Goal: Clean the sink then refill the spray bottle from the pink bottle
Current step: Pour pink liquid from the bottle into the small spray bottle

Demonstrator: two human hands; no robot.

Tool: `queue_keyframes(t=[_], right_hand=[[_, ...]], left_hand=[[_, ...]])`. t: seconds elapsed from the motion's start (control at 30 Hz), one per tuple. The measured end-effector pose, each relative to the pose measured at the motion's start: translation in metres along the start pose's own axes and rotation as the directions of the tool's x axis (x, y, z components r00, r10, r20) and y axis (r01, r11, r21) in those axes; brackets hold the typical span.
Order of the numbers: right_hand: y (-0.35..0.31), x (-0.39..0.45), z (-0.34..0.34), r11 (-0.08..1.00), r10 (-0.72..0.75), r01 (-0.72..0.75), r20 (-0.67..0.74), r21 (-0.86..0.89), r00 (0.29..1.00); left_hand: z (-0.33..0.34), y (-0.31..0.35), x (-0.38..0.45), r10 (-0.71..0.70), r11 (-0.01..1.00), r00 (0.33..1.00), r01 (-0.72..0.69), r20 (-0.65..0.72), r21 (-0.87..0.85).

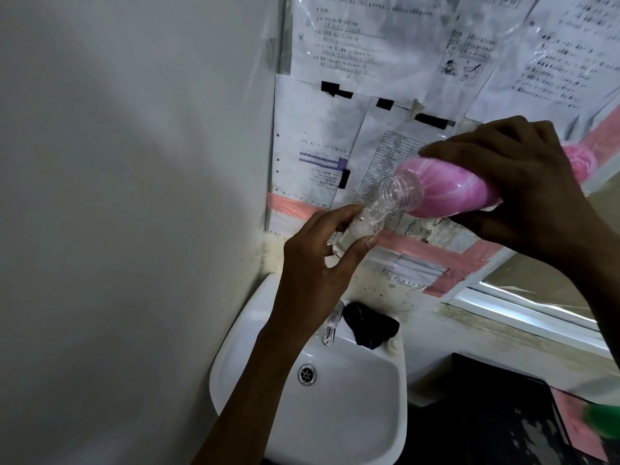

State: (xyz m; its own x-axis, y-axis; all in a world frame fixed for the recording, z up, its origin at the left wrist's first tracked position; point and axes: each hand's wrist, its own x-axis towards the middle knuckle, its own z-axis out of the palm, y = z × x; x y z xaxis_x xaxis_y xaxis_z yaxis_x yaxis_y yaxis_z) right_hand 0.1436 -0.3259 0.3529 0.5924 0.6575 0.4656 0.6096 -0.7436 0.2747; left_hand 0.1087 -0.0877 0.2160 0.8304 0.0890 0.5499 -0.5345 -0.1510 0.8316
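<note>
Refill step running. Right hand (523,182) gripping pink bottle (446,189), tilting mouth onto small clear spray bottle (355,229). Left hand (322,260) clamping spray bottle above sink (352,397). Liquid entering. Sink looking clean; filling and recapping remaining.

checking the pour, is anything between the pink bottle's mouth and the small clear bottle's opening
Nothing visible: the pink bottle, tilted by the right hand, has its open mouth at the spray bottle held in the left hand.
</note>
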Motion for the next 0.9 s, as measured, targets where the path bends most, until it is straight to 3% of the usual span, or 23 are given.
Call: queue_keyframes(t=[0.9], right_hand=[[-0.0054,0.0009,-0.0076,1.0,0.0,0.0,0.011,0.009,1.0]], left_hand=[[-0.001,0.0029,-0.0009,0.002,1.0,1.0,-0.002,0.0,-0.016]])
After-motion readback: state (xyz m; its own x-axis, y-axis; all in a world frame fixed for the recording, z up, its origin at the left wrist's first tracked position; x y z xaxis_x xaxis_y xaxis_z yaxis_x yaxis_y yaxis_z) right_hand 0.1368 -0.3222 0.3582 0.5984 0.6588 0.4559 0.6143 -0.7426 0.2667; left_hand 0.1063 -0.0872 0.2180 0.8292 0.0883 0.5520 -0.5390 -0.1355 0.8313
